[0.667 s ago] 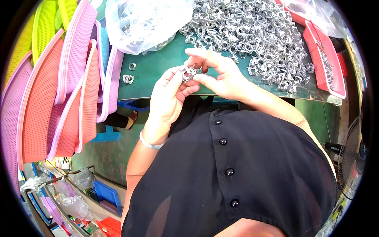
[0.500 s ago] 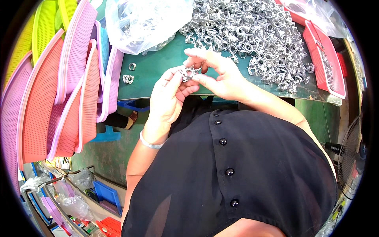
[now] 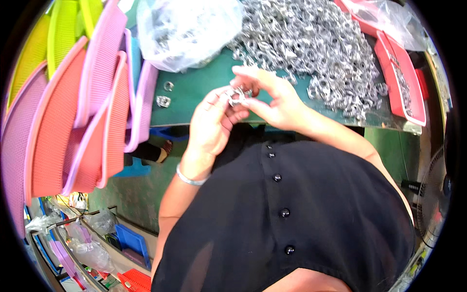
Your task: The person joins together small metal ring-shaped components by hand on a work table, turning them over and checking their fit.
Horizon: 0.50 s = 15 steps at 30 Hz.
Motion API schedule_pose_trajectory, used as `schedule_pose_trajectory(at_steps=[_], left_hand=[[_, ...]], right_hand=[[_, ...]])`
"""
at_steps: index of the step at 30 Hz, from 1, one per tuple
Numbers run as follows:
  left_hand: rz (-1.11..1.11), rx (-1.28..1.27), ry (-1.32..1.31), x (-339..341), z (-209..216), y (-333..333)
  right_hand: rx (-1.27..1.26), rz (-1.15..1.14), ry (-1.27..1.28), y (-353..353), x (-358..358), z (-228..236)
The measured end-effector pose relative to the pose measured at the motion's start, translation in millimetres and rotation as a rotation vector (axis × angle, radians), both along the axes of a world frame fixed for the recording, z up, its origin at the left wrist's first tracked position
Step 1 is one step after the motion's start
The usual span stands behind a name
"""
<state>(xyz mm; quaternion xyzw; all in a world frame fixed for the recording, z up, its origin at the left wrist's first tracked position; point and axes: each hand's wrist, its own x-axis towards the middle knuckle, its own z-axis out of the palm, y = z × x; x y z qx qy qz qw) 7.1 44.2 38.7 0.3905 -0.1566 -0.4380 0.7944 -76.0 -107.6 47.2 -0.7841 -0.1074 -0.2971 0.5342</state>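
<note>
A small silvery metal part, ring-like with an open middle, is held between my two hands above the near edge of the green table. My left hand is closed on its left side, thumb and fingers pinching it. On the other side, the thumb and curled fingers of my right hand also grip it. Blur hides the part's finer shape. Beyond my right hand spreads a large heap of similar metal parts. Two loose pieces, one a small ring and one a chunkier part, lie left of my hands.
A clear plastic bag of parts sits at the back left. Stacked purple, red and green perforated baskets crowd the left side. At right stand a pink tray with metal parts and a fan. A blue bin is lower left.
The whole view has shifted slightly and is more blurred. Both hands keep hold of the metal part, which appears turned a little between the fingers.
</note>
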Motion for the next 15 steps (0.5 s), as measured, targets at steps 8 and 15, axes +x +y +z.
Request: schedule_pose_trajectory(at_steps=[8,15], left_hand=[[0.193,0.071,-0.108,6.4,-1.1,27.6],[0.196,0.115,-0.202,5.1,-26.0,53.8]], right_hand=[[-0.56,-0.044,-0.299,2.0,42.7,107.6],[-0.995,-0.296,-0.452,-15.9,154.9,176.5]])
